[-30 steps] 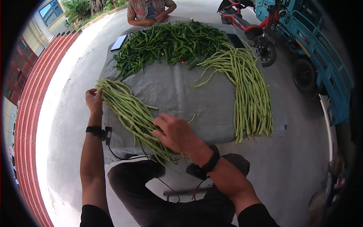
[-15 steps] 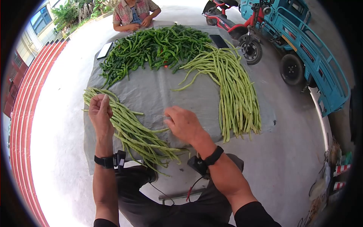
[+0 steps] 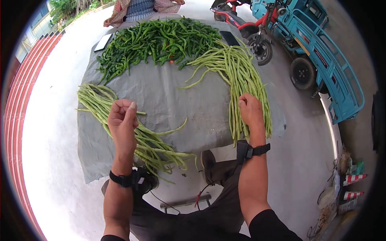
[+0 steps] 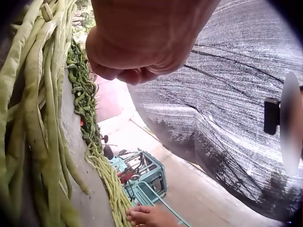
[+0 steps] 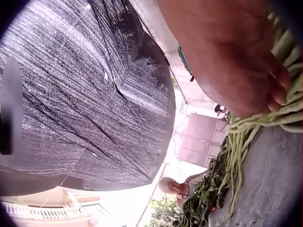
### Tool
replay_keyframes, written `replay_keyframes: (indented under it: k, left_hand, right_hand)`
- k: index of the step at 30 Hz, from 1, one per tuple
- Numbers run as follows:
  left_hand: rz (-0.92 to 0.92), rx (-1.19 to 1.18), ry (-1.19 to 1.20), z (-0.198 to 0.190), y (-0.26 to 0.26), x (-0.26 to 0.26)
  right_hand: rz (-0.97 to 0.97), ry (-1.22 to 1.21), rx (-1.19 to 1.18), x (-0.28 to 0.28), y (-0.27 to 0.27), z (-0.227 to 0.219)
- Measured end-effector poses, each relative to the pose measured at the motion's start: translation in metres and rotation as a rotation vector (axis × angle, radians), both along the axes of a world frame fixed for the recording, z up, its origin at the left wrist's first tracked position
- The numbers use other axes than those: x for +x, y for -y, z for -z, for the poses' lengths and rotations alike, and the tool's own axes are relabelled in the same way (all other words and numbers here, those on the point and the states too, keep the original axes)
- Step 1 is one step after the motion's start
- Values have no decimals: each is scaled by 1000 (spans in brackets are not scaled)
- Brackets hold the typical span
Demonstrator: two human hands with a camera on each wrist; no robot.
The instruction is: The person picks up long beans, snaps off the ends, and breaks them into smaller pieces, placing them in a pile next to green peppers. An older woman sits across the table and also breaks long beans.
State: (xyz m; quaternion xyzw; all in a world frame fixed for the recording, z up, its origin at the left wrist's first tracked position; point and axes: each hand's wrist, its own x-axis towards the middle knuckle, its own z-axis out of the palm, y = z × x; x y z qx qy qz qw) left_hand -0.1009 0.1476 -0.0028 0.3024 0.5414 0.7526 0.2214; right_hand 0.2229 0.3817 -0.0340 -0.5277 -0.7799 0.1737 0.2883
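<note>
A person's right hand (image 3: 250,110) curls onto the far pile of long beans (image 3: 241,76) running lengthwise away, while the left hand (image 3: 122,122) hovers fisted, apparently empty, over the near bundle (image 3: 100,102)

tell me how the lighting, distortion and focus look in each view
Head view: strong fisheye bend, black corners, pavement at left blown out white. Left wrist view: the left hand fills the top, long beans soft and close. Right wrist view: the right hand blurred, sky overexposed.
</note>
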Motion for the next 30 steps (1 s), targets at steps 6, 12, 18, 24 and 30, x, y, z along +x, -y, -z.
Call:
replay_keyframes:
  k: [6, 12, 18, 24, 30]
  left_hand:
    - [-2, 16, 26, 0, 4, -6]
    - [-11, 7, 16, 4, 5, -7]
    - [-23, -18, 19, 4, 4, -10]
    - [-24, -17, 13, 2, 5, -9]
    - [-14, -24, 35, 0, 7, -11]
  right_hand:
    - [25, -44, -121, 10, -9, 12]
    - [2, 183, -25, -1, -8, 19]
    - [95, 336, -8, -11, -1, 9]
    - [102, 393, 82, -20, 0, 17]
    - [47, 363, 104, -29, 8, 11]
